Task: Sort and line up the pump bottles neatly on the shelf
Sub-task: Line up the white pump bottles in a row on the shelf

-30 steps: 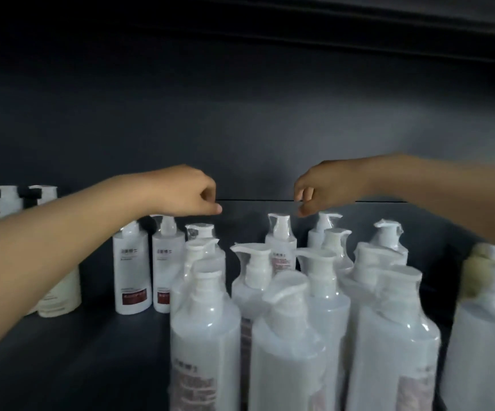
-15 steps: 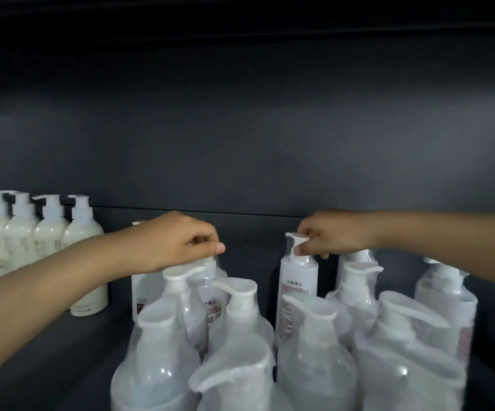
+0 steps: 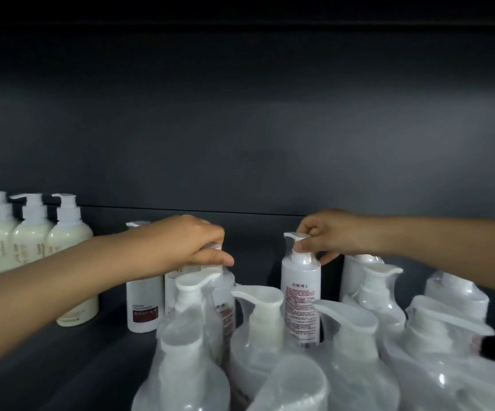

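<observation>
While left hand (image 3: 191,247) grips another, right hand (image 3: 326,235) pinches bottle (image 3: 300,289).

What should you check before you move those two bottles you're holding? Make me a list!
1. Right hand has the slim white bottle by its pump: ok.
2. Left hand is closed on a pump top: ok, but its bottle is mostly hidden.
3. Slim white bottle stands upright: ok.
4. Free shelf space on the left, in front of the cream bottles: ok.
5. Wrapped big bottles crowd the front, easy to bump: not ok.
6. Bottles are lined up by kind: not ok, still mixed.
</observation>
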`<state>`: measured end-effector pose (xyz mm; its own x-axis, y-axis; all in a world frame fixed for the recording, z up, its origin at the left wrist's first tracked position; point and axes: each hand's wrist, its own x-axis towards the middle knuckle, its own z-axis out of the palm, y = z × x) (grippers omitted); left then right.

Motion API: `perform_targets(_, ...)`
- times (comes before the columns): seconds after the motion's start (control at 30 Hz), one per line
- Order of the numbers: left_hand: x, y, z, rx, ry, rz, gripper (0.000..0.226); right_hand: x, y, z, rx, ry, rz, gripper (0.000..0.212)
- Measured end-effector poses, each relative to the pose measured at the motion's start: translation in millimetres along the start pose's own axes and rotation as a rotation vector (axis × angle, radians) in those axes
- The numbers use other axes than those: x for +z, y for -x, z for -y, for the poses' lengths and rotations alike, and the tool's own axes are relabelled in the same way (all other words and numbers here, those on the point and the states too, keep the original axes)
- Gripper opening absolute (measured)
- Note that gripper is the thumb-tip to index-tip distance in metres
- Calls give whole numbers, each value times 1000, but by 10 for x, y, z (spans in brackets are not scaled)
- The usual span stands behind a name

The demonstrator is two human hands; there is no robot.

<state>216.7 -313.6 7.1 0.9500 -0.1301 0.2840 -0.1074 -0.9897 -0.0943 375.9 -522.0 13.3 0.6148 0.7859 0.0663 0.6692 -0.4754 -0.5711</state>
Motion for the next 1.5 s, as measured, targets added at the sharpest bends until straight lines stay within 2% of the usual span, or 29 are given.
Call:
perform_targets(0.1,-30,-82,86,18,16,38,48,-11,-10,60,9,4,32,8)
perform_targets(0.2,-66,-196,160,33,2,70,37,-37,-45,182,18,5,62,5)
perform_targets(0.33,-119,-383,289,57,-19,49,34,-30,-159,396,25,20,66,3)
perform_targets(0.47,-63,-522,414,40,-11,40,39,74,-290,522,53,66,87,10)
perform_targets(0.8,154,-659,500,59,-73,37,46,308,-479,450,94,20,-16,9)
perform_targets(1.0,95,-653,585,89,93,65,37,234,-471,466,61,2,-50,25)
perform_targets(1.17,109,-647,564,105,237,25,34,228,-477,484,37,72,-53,16)
perform_targets(1.3,100,-660,549,72,226,17,27,197,-485,510,62,103,-53,8)
perform_targets(1.4,108,-687,530,38,215,4,27,214,-488,520,88,119,-106,25)
perform_targets(1.5,126,-700,471,19,171,-20,29,225,-476,526,96,128,-131,28)
